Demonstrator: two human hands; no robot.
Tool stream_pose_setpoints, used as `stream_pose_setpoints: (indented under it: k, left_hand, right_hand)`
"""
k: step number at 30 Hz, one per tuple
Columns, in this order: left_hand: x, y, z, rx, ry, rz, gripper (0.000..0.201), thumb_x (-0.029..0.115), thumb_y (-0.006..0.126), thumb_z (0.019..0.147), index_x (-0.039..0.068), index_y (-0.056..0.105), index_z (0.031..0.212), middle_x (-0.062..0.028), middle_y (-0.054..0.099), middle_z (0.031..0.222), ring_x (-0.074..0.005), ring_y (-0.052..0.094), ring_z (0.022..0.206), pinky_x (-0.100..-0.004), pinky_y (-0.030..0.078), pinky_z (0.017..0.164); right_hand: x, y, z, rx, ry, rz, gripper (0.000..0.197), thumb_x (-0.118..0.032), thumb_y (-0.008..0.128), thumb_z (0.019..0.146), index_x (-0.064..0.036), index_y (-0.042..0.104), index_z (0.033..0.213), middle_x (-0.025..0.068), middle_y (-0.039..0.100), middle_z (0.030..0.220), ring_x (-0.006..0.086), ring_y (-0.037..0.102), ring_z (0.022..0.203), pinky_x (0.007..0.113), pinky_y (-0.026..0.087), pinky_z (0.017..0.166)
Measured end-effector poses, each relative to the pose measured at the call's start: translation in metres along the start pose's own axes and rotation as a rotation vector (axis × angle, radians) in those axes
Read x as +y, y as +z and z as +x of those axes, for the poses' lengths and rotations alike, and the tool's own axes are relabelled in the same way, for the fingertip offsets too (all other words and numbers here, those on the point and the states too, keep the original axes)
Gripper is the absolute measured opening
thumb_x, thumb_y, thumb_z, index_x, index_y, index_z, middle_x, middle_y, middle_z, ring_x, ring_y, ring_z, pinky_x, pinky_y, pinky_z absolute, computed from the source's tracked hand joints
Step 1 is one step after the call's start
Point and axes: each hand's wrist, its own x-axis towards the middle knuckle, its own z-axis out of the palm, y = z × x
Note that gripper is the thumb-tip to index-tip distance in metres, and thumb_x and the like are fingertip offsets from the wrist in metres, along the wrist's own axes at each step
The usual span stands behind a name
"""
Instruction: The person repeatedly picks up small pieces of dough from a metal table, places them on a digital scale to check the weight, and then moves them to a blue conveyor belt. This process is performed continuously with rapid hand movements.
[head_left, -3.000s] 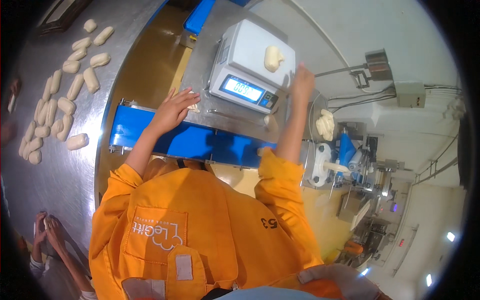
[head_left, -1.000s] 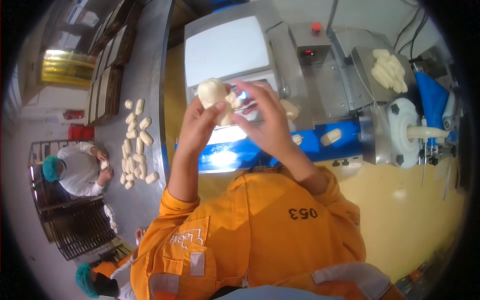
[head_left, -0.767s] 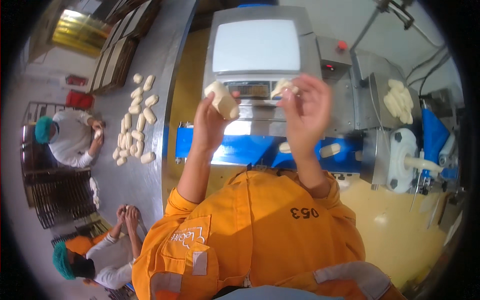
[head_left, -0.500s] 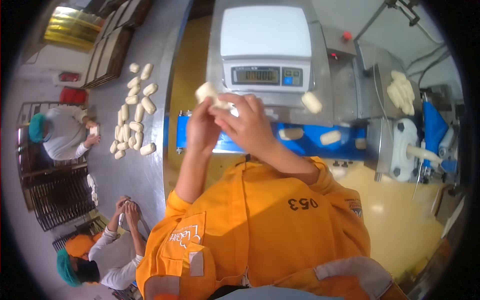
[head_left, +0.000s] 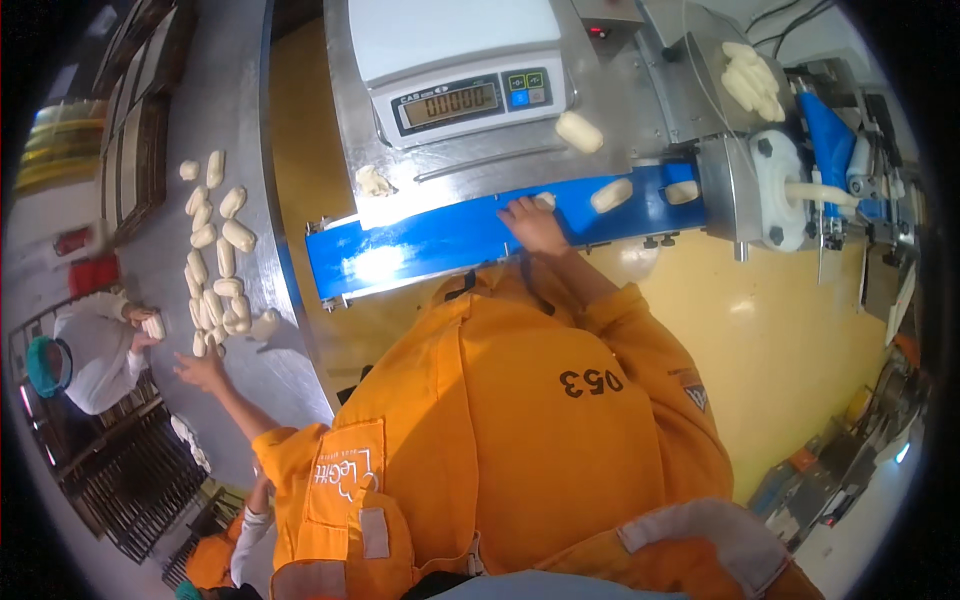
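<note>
My left hand (head_left: 203,370) is over the metal table at left, fingers apart and holding nothing. It is at the near end of a group of short dough rolls (head_left: 226,257). A motion-smeared dough roll (head_left: 265,325) lies just to the right of that group. My right hand (head_left: 535,228) is on the blue conveyor belt (head_left: 440,238), its fingers closed round a dough piece (head_left: 545,201) that they partly cover. Two more pieces follow on the belt, a near one (head_left: 612,196) and another (head_left: 682,192) by the machine.
A scale (head_left: 460,50) stands beyond the belt on a steel surface, with a dough roll (head_left: 579,132) at its right corner and a torn dough scrap (head_left: 374,182) front left. More dough (head_left: 752,82) is piled on the machine. A co-worker (head_left: 95,350) handles dough across the left table.
My hands have parted: the left moved to the left table and let go of the dough roll, the right went down to the belt onto a piece. The view has shifted.
</note>
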Motion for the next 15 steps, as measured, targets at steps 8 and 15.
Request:
stream_pose_setpoints:
  k: [8, 15]
  left_hand:
    - [0.163, -0.003, -0.075, 0.141, 0.726, -0.872, 0.061, 0.014, 0.069, 0.081, -0.001, 0.043, 0.133, -0.0204, 0.046, 0.132, -0.0339, 0.042, 0.126, -0.0429, 0.032, 0.106]
    - [0.292, -0.095, -0.161, -0.142, 1.048, -1.087, 0.044, 0.008, 0.062, 0.082, 0.007, 0.052, 0.125, -0.0148, 0.053, 0.126, -0.0341, 0.049, 0.12, -0.0427, 0.036, 0.102]
  right_hand:
    - [-0.039, -0.25, 0.019, 0.314, 0.186, 0.414, 0.032, -0.005, 0.064, 0.078, -0.0107, 0.066, 0.109, 0.0122, 0.061, 0.093, 0.0243, 0.062, 0.082, 0.034, 0.052, 0.068]
    - [-0.068, -0.34, 0.171, 0.867, -0.242, 0.109, 0.028, -0.005, 0.064, 0.081, -0.0104, 0.065, 0.109, 0.0075, 0.057, 0.102, 0.0197, 0.059, 0.087, 0.027, 0.056, 0.075]
